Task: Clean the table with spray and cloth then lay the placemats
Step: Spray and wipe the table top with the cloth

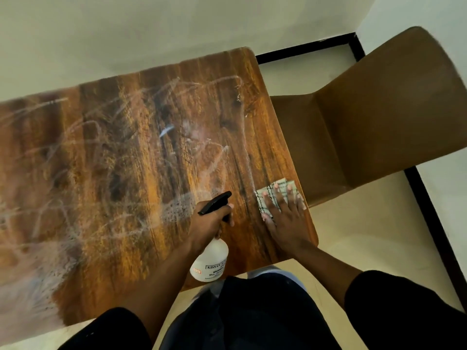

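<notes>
Checked cloth [274, 198] under right fingers [290, 192]

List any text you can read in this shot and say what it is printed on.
"KISSAN": top line of the boxed label on the white spray bottle held in the left hand.
Lower label lines: partly hidden, too blurred to read.
Small red-edged sticker on the bottle: unreadable.
No text on the cloth.
</notes>
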### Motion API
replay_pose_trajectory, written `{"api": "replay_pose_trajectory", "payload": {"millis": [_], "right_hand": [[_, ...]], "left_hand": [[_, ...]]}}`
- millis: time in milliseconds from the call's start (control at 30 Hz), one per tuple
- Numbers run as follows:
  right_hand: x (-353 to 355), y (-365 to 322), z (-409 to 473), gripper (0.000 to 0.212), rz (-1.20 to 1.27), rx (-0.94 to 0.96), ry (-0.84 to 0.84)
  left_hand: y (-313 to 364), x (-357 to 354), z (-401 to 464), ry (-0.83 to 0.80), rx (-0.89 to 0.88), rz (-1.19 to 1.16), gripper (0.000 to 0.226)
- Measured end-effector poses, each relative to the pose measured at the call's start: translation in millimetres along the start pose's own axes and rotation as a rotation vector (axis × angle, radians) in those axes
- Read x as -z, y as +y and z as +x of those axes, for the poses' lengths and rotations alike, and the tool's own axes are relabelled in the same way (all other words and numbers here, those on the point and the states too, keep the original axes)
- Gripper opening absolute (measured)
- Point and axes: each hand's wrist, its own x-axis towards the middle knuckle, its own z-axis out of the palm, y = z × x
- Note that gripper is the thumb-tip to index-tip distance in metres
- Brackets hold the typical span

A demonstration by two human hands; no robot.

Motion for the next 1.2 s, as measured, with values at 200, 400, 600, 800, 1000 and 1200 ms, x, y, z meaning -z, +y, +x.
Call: {"api": "replay_pose_trajectory", "payload": {"millis": [200, 400, 600, 800, 1000, 1200], "right_hand": [[42, -1, 101, 0.061, -0.03, 0.15, 0.058], [65, -9, 154, 0.061, -0.032, 0.145, 0.018], [45, -8, 107, 0.06, 0.009, 0.148, 0.093], [4, 6, 26, 0.061, -0.001, 0.236, 0.081], [5, 19, 27, 0.061, -0.064, 0.314, 0.084], [32, 23, 85, 0.058, -0.032, 0.192, 0.119]], "left_hand": [[16, -8, 8, 0.054, -0.032, -0.084, 0.033], [26, -11, 19, 0.137, 0.003, -0.085, 0.022], [33, -13, 24, 0.142, -0.024, -0.072, 0.022], [25, -16, 26, 0.121, -0.007, -0.053, 0.025], [16, -14, 21, 0.088, 0.005, -0.033, 0.028], [12, -6, 10, 0.117, 0.021, -0.036, 0.028]]}}
